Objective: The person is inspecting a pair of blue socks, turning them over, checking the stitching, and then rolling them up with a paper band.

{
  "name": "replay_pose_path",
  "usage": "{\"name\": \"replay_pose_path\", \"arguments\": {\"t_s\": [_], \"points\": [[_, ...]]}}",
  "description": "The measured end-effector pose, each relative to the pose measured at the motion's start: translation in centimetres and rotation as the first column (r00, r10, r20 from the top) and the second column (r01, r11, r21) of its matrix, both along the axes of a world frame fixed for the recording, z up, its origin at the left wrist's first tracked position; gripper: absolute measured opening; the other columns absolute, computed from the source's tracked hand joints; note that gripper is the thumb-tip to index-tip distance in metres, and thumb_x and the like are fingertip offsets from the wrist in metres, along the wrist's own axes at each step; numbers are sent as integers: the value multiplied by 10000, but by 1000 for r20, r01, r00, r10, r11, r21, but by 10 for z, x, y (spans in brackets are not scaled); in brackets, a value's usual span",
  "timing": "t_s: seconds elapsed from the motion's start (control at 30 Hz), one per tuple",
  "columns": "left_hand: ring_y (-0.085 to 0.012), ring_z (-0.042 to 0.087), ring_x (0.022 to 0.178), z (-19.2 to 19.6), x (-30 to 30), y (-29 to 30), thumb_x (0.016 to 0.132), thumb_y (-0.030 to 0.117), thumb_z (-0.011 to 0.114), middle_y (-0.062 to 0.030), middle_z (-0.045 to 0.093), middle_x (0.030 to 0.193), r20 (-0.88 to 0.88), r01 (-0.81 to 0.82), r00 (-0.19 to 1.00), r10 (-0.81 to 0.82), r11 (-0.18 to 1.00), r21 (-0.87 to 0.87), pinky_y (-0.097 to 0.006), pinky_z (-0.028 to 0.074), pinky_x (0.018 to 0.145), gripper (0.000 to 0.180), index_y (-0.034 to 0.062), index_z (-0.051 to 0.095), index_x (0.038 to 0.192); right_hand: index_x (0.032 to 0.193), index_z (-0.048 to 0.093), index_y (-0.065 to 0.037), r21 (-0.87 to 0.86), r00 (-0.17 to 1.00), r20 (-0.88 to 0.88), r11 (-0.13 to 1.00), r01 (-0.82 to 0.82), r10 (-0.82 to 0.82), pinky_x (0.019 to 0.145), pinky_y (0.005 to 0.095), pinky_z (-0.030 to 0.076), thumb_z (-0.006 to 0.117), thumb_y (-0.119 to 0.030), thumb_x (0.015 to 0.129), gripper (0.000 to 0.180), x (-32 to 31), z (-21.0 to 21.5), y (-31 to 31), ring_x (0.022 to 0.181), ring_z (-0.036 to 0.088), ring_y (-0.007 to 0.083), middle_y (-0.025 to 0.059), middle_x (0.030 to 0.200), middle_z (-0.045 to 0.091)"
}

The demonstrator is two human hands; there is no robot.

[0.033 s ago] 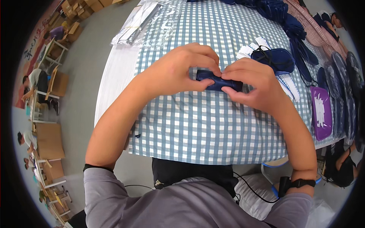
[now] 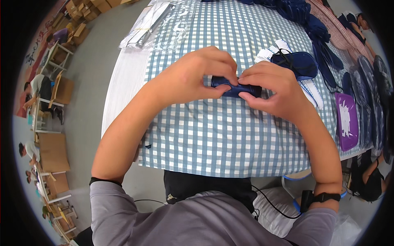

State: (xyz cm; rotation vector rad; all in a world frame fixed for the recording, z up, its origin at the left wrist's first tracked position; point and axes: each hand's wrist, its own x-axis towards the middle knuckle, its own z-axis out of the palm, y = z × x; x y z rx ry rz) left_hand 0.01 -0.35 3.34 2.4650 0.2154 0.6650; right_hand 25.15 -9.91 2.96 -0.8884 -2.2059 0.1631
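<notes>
Both hands grip a rolled-up dark blue shiny cloth piece (image 2: 236, 91) just above the checked tablecloth. My left hand (image 2: 205, 74) pinches its left part, with the thumb on the near side and the fingers curled over the far side. On the right part, my right hand (image 2: 273, 86) closes thumb and fingers in the same manner. The fingertips of the two hands nearly meet over the middle of the roll. Fingers cover some of the cloth, so its unrolled shape does not show. Just beyond my right hand lies a dark blue oval piece (image 2: 301, 65) with a black cord on it.
White printed strips (image 2: 314, 93) lie under the oval piece. A purple tray (image 2: 349, 141) holding white slips stands at the right edge, beside dark blue items in clear plastic (image 2: 365, 98). Plastic-wrapped white strips (image 2: 143, 30) lie far left. Dark blue goods (image 2: 295, 12) are heaped far right.
</notes>
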Motion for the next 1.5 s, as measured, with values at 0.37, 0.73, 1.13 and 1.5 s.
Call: {"name": "replay_pose_path", "arguments": {"t_s": [0.37,0.73,1.13,1.5], "points": [[-269,726,1052,-1,1,-15,718,73,912,-60,774,1161,12,-125,991,130,923,363,-389,569,943,404,79,808,1109,1039,790,-26,76,999,9,996,38,-39,820,374,634,914,-133,781,306,8,-14,4,930,762,293,112,1048,787],[-293,733,1088,-8,7,-12,720,62,904,-96,780,1180,15,-226,972,233,924,308,-396,611,962,413,55,812,1123,1152,777,-22,134,984,132,986,104,-122,854,395,642,922,-182,765,443,14,-18,7,987,765,299,122,1105,790],[-282,764,1005,-6,9,4,735,32,873,-133,788,1104,-36,-141,989,143,988,58,-383,630,905,450,6,772,1172,1097,794,2,-9,991,60,993,121,-121,812,384,642,895,-189,778,386,13,-13,16,898,772,309,144,1012,795],[-253,744,1162,12,1,-24,782,0,804,-165,777,1206,11,-112,990,141,830,-547,-414,539,1151,481,-39,750,1259,1165,792,46,-495,915,-380,865,-78,-135,909,327,627,852,-104,807,393,12,13,-17,936,784,199,143,1031,808]]}}
